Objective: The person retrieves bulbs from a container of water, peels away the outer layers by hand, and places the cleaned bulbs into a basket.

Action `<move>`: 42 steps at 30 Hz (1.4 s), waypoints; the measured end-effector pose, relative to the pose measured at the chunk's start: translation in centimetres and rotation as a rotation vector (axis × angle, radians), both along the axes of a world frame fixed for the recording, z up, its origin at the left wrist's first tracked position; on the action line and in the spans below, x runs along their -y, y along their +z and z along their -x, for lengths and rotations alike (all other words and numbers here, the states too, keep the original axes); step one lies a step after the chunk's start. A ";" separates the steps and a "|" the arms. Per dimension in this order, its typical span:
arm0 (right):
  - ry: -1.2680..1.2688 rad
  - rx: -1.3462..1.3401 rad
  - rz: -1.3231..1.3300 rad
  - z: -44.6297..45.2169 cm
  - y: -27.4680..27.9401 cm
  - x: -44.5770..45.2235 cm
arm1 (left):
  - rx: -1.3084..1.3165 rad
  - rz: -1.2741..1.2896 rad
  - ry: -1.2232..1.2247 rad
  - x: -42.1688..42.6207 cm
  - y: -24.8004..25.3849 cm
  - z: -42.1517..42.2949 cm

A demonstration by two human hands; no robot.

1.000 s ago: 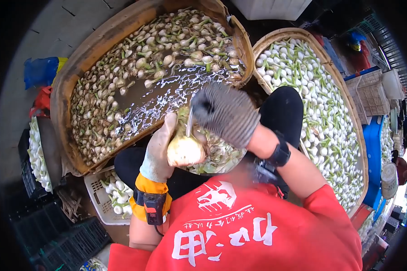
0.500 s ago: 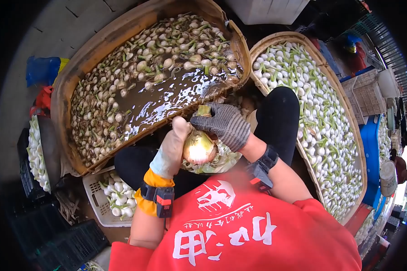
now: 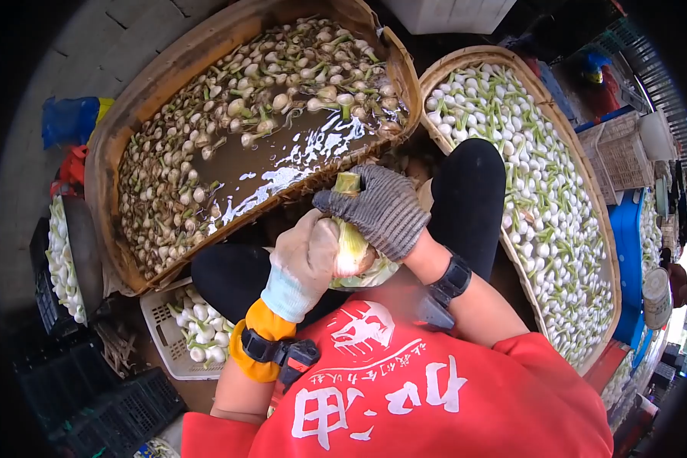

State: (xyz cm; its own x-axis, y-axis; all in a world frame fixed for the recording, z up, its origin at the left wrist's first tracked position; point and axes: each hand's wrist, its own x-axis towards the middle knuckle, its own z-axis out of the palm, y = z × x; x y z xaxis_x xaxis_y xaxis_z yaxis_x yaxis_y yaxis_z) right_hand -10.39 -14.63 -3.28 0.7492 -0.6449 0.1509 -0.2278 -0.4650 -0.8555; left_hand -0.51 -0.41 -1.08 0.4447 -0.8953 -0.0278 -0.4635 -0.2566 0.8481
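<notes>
Our left hand [image 3: 304, 256] grips the bulb [image 3: 351, 250], right hand [image 3: 382, 212] its neck [image 3: 348, 183], hiding much; tub [image 3: 153, 85] ahead, loaded basket [image 3: 481, 54] right!

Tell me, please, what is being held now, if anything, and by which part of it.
A bulb: the left hand holds its side, and the right hand grips its stalk just below the cut end.

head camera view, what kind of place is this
Probably a vegetable-processing work area, perhaps for onions or garlic. One basin holds dirty-looking bulbs in water, a second basin holds whiter bulbs, and the gloved left hand and right hand hold a larger bulb.
</notes>
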 end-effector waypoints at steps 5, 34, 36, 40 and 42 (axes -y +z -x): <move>0.050 -0.096 -0.023 0.5 0.5 0.4 | -0.022 -0.020 -0.007 0.8 -1.1 -1.2; 0.361 0.202 -0.606 1.5 0.1 1.7 | -0.479 -0.012 0.104 -0.2 -0.1 0.1; 0.477 0.435 0.035 1.4 -2.4 3.1 | -0.078 0.057 -0.012 -0.7 -1.6 -0.6; 0.564 0.050 -0.028 1.6 1.7 3.1 | 0.098 0.085 0.100 -0.2 0.6 -1.1; 0.555 -0.456 0.223 0.4 1.6 2.8 | 0.114 0.076 0.037 -0.1 2.1 -0.9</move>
State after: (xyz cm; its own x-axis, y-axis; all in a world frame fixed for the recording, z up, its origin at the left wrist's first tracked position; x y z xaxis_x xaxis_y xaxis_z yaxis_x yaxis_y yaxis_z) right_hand -10.83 -17.42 -1.69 0.9748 -0.1451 -0.1696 -0.2192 -0.7657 -0.6047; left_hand 0.35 -0.34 1.00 0.4735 -0.8760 0.0921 -0.5497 -0.2122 0.8079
